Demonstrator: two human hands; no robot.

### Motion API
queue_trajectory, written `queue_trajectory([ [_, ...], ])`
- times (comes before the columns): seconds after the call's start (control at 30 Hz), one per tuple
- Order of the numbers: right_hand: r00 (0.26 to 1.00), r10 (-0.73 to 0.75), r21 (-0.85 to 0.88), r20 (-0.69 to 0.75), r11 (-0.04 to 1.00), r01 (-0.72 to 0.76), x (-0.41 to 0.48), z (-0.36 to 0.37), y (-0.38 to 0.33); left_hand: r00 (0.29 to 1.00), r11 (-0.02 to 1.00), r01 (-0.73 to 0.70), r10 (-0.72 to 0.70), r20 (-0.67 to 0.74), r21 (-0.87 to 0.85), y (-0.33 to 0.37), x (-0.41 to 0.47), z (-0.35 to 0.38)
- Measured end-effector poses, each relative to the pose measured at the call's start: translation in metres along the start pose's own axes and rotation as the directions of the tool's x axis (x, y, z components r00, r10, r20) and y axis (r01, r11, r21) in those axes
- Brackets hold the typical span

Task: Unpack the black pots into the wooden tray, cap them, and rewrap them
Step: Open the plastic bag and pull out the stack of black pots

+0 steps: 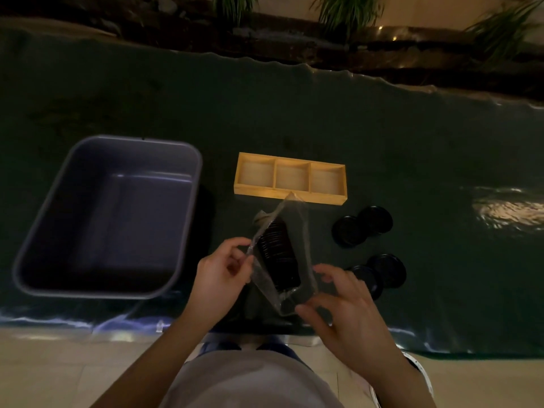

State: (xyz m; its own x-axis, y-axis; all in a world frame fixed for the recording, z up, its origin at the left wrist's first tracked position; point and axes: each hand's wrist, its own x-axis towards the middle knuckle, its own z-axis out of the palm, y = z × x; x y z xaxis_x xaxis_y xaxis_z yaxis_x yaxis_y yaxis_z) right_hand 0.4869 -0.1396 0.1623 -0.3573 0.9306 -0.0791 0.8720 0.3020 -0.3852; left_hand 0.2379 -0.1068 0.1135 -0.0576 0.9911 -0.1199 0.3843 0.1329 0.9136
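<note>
Above the table's near edge, pots: a ribbed black stack inside a clear wrapper.
Left hand: pinching the wrapper's left edge.
Right hand: gripping its near end.
Tray: wooden, three bare compartments, just beyond.
Lids: four black discs, right.
Bin: grey, left.

Grey tub sat well left of your fingers, open side up, on dark green cloth. Far beyond your fingers, past the cloth's edge: dark ledge, grassy plants. Pale tiled floor lay nearer you than your fingers.
</note>
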Motion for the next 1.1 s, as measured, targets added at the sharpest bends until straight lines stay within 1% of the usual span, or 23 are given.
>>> queue_trajectory([
  [0.03, 1.000, -0.002, -0.013, -0.027, 1.000, 0.002, 0.002, 0.000, -0.003, 1.000, 1.000, -0.009, 0.009, 0.009, -0.006, 0.002, -0.001, -0.001],
  [0.1, 0.990, -0.042, -0.019, -0.132, 0.999, 0.040, 0.010, 0.000, -0.011, 0.999, 0.999, -0.031, 0.032, 0.027, -0.018, 0.005, -0.002, -0.001],
  [0.17, 0.965, -0.123, 0.003, -0.230, 0.992, 0.127, 0.024, 0.000, -0.019, 0.997, 0.998, -0.058, 0.058, 0.050, -0.012, 0.007, -0.003, -0.002],
  [0.2, 0.959, -0.161, 0.008, -0.234, 0.986, 0.167, 0.032, 0.001, -0.023, 0.996, 0.998, -0.067, 0.067, 0.060, -0.005, 0.008, -0.003, -0.002],
  [0.23, 0.963, -0.187, 0.001, -0.193, 0.982, 0.190, 0.042, 0.001, -0.027, 0.995, 0.997, -0.074, 0.074, 0.065, 0.000, 0.008, -0.004, -0.002],
  [0.27, 0.976, -0.195, -0.025, -0.098, 0.981, 0.193, 0.053, 0.000, -0.032, 0.995, 0.997, -0.081, 0.081, 0.065, 0.006, 0.008, -0.004, -0.002],
  [0.3, 0.982, -0.185, -0.076, 0.029, 0.979, 0.187, 0.064, 0.000, -0.036, 0.995, 0.996, -0.086, 0.085, 0.058, 0.011, 0.008, -0.005, -0.002],
  [0.33, 0.976, -0.164, -0.137, 0.141, 0.973, 0.183, 0.074, 0.003, -0.038, 0.995, 0.996, -0.084, 0.084, 0.048, 0.007, 0.009, -0.005, -0.002],
  [0.4, 0.950, -0.093, -0.199, 0.297, 0.967, 0.157, 0.094, 0.019, -0.038, 0.998, 0.998, -0.061, 0.062, 0.029, -0.033, 0.008, -0.005, -0.003],
  [0.43, 0.933, -0.063, -0.232, 0.354, 0.961, 0.153, 0.102, 0.029, -0.036, 0.999, 0.997, -0.048, 0.048, 0.016, -0.054, 0.009, -0.005, -0.003],
  [0.53, 0.887, -0.044, -0.395, 0.460, 0.884, 0.249, 0.121, 0.057, -0.029, 0.999, 0.997, -0.023, 0.020, -0.041, -0.070, 0.008, -0.006, -0.005],
  [0.63, 0.846, -0.031, -0.409, 0.532, 0.866, 0.288, 0.135, 0.078, -0.013, 0.997, 0.998, -0.005, -0.001, -0.083, -0.068, 0.009, -0.007, -0.009],
  [0.7, 0.832, -0.034, -0.426, 0.554, 0.847, 0.318, 0.142, 0.087, -0.004, 0.994, 0.996, 0.000, -0.009, -0.108, -0.086, 0.010, -0.009, -0.011],
  [0.87, 0.846, -0.102, -0.405, 0.523, 0.844, 0.352, 0.158, 0.102, 0.012, 0.992, 0.993, 0.009, -0.023, -0.127, -0.114, 0.016, -0.010, -0.010],
  [1.0, 0.850, -0.118, -0.391, 0.513, 0.850, 0.354, 0.165, 0.107, 0.023, 0.992, 0.992, 0.022, -0.037, -0.120, -0.127, 0.019, -0.010, -0.008],
  [1.1, 0.868, -0.119, -0.424, 0.482, 0.835, 0.350, 0.167, 0.109, 0.022, 0.991, 0.992, 0.007, -0.024, -0.131, -0.126, 0.020, -0.008, -0.007],
])
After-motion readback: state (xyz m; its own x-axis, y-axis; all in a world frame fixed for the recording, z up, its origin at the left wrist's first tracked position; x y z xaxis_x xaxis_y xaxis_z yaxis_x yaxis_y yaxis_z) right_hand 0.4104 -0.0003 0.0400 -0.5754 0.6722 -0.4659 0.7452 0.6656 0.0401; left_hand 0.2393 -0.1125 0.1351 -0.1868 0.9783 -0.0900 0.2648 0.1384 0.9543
